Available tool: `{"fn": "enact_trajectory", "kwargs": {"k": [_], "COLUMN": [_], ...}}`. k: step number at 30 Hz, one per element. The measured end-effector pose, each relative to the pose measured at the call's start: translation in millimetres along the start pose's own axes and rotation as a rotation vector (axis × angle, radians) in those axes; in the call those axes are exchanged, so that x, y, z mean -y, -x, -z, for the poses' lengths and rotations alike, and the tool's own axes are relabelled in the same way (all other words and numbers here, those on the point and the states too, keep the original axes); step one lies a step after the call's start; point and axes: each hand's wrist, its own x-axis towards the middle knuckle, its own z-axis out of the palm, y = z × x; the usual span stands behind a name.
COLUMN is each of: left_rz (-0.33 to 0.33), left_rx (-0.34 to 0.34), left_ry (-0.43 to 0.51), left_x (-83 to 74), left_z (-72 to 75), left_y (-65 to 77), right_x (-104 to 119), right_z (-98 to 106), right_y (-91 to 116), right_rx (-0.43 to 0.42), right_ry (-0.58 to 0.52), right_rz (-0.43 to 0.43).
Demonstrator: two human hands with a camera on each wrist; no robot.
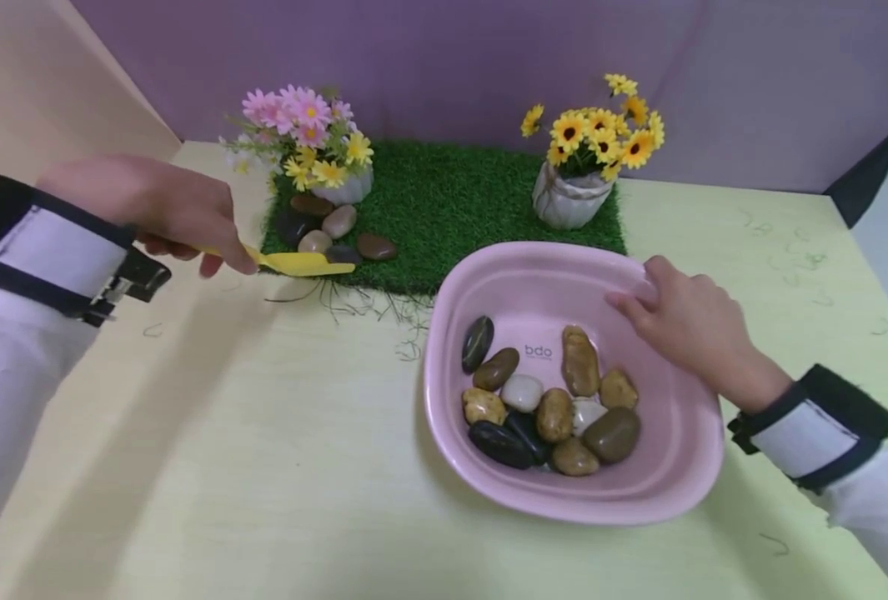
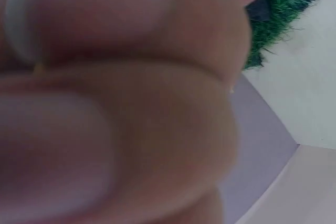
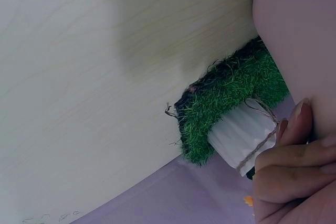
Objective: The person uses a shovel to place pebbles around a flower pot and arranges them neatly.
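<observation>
My left hand [image 1: 166, 208] grips the handle of a small yellow plastic shovel [image 1: 301, 264] at the left. The shovel's blade lies by the front edge of the artificial turf [image 1: 451, 200], beside several smooth stones [image 1: 338, 222]. In the left wrist view, curled fingers [image 2: 157, 114] fill most of the picture and hide the handle. With fingers over the rim and thumb inside, my right hand [image 1: 691, 321] holds a pink basin [image 1: 519, 292], which looks tilted toward me. Several brown, black and white stones [image 1: 556, 414] lie in its lower part.
On the turf stand a pot of pink and yellow flowers [image 1: 349, 185] at left and a white pot [image 1: 571, 198] of yellow flowers at right. A purple wall [image 1: 451, 75] rises behind. Loose turf strands lie on the pale table [image 1: 263, 458].
</observation>
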Motion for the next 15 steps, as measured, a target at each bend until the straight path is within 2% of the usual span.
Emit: {"fn": "enact_trajectory", "kwargs": {"k": [7, 11, 15], "left_rz": [-0.071, -0.048, -0.031], "left_rx": [-0.05, -0.073, -0.16], "left_ry": [0.031, 0.02, 0.007], "left_x": [-3.6, -9.1, -10.4], "left_z": [7.8, 13.0, 14.1], "left_y": [6.8, 9.3, 9.6], "right_x": [0.0, -0.4, -0.8], "right_z": [-0.7, -1.3, -2.2], "right_y": [0.3, 0.1, -0.8], "right_rx": [-0.002, -0.007, -0.016], "right_ry": [-0.002, 0.002, 0.005], "right_rz": [-0.003, -0.001, 0.008]}}
